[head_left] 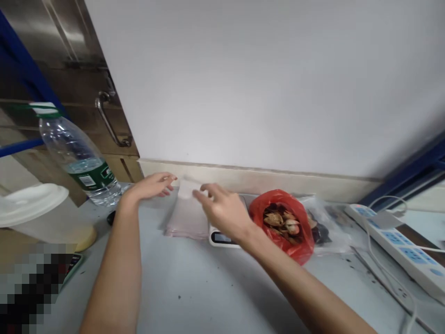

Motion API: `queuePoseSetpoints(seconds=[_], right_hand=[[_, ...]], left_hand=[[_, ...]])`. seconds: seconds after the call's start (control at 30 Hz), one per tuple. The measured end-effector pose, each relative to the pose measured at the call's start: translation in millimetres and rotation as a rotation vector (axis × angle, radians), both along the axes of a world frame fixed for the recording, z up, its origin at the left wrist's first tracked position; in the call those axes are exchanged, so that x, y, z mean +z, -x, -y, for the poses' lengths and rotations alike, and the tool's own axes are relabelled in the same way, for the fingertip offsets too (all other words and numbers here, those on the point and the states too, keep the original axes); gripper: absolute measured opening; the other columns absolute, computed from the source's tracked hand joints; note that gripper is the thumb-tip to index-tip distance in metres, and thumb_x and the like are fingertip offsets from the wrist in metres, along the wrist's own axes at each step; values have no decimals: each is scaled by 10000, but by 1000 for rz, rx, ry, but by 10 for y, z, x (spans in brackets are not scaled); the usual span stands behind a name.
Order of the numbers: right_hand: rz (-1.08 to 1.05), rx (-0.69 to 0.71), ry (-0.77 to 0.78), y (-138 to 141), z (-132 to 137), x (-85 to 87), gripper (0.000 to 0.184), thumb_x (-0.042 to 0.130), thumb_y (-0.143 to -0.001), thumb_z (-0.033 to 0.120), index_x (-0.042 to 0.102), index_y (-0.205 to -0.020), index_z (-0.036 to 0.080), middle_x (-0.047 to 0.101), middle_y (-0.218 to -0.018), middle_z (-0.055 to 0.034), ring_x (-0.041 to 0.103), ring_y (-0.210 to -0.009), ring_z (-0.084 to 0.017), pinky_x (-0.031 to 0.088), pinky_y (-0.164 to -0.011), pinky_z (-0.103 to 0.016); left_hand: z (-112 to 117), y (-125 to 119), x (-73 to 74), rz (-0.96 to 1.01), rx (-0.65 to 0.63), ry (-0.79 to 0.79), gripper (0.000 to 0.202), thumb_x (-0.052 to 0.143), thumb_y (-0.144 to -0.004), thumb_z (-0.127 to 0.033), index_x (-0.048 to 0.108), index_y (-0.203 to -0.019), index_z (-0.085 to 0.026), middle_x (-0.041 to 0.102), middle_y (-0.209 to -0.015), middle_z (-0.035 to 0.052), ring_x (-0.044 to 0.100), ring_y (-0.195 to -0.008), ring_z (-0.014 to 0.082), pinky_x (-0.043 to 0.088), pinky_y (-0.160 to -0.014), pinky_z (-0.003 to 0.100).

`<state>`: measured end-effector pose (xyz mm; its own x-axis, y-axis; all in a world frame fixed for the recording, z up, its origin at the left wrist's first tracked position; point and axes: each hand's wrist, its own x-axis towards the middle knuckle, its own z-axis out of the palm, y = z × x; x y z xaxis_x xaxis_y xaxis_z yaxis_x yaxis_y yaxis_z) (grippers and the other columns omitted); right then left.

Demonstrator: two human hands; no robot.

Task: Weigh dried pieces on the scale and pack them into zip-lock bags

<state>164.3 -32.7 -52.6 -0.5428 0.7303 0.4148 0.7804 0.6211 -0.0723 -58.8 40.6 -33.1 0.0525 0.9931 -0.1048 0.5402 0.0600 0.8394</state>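
My left hand [155, 185] is at the left of a stack of thin, pale plastic bags [187, 215], its fingers stretched out and holding nothing. Over the right side of that stack is my right hand [224, 208], slightly blurred, with thumb and forefinger bent and a little apart. Nothing shows between those fingertips. Beneath the right hand sits a white digital scale [215, 243], mostly covered by the hand and bags; its dark display faces me. Right of the scale, an open red plastic bag [255, 208] holds dried brown and pale pieces [278, 221].
A clear bag [339, 241] with dark contents lies behind the red bag. A power strip [399, 246] with cables runs along the right. On the left are a water bottle [74, 144] and a white-lidded tub [33, 202]. A wall [243, 93] closes off the back.
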Motion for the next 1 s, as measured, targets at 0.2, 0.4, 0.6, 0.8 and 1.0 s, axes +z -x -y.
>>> queuePoseSetpoints(seconds=[0.2, 0.4, 0.6, 0.8, 1.0], right_hand=[[392, 184, 187, 382, 121, -431, 291, 442, -966, 93, 665, -1140, 161, 703, -974, -140, 648, -932, -245, 560, -652, -316], [402, 155, 246, 334, 132, -573, 360, 439, -989, 128, 617, -1282, 236, 670, -1099, -116, 641, -1001, -243, 556, -702, -318], [347, 133, 251, 339, 181, -613, 350, 459, -970, 108, 623, -1265, 200, 670, -1046, -129, 637, -1017, -262, 544, -777, -353], [273, 221, 290, 230, 235, -631, 348, 492, -919, 41, 649, -1216, 130, 699, -1053, -141, 650, -1022, -254, 530, -818, -351], [81, 351, 560, -217, 262, -205, 266, 579, -919, 132, 721, -1137, 188, 733, -1183, -97, 688, -1055, -235, 532, -874, -342]], left_hand=[[-42, 4, -141, -112, -212, 4, 328, 739, -564, -541, 684, -704, -249, 698, -615, 36, 681, -654, 234, 481, -612, 275], [-129, -319, -278, -346, -534, 12, 406, 679, -665, -410, 755, -1031, -251, 765, -942, 51, 699, -926, 246, 493, -776, 273], [-162, -500, -451, -531, -530, 129, 635, 721, -642, -357, 662, -1266, -255, 687, -1194, 78, 684, -1001, 281, 503, -862, 316], [-93, -608, -453, -652, -508, 206, 847, 752, -663, -417, 472, -1459, -347, 414, -1513, 147, 567, -1233, 383, 489, -956, 441], [-55, -731, -410, -789, -514, 234, 980, 768, -639, -542, 375, -1521, -375, 340, -1566, 162, 509, -1308, 412, 470, -1001, 461]])
